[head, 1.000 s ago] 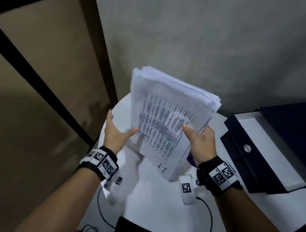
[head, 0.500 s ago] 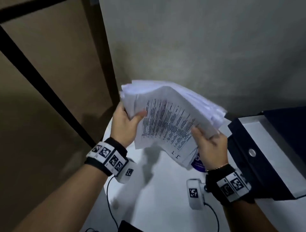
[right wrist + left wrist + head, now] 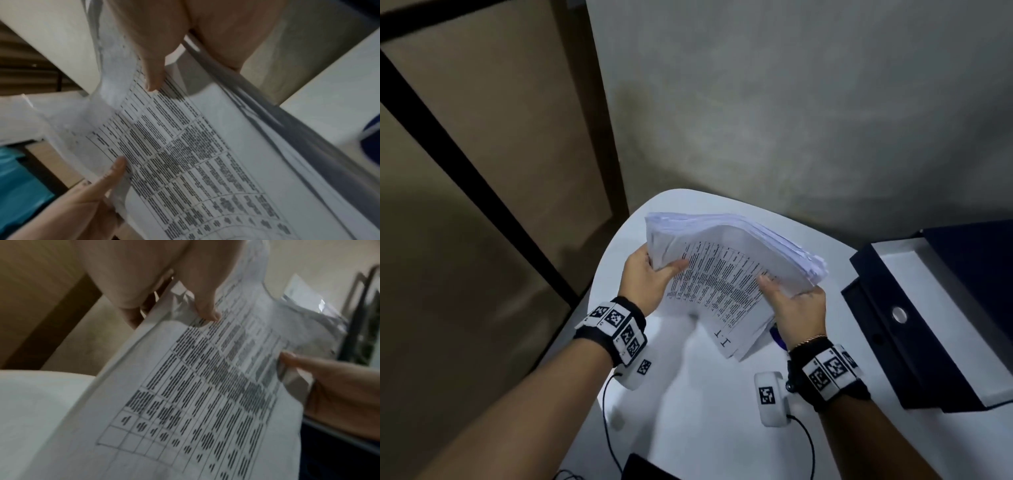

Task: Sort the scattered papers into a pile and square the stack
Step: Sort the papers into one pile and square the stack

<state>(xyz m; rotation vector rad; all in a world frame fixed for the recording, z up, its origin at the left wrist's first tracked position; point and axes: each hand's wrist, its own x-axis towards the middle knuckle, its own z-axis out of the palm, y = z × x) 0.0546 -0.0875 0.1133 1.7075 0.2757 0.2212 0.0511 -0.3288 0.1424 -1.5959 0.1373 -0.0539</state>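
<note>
Papers [image 3: 726, 274] — thick, printed, seemingly uneven-edged

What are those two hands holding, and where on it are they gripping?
A stack of papers, held above the white table. The left hand grips its left edge, the right hand its right edge, thumbs on the printed top sheet.

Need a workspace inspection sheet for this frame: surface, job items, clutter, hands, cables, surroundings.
Surface: white table with a rounded edge.
Job's things: paper stack held in the air above the table, printed table on top, sheet edges uneven.
Clutter: dark box with white lining to the right; small blue item partly hidden under the stack.
Hands: left hand and right hand each grip a side of the stack, thumbs on top.
Cables: black cable runs from each wrist unit.
Surroundings: grey wall, brown panel at left.
</note>
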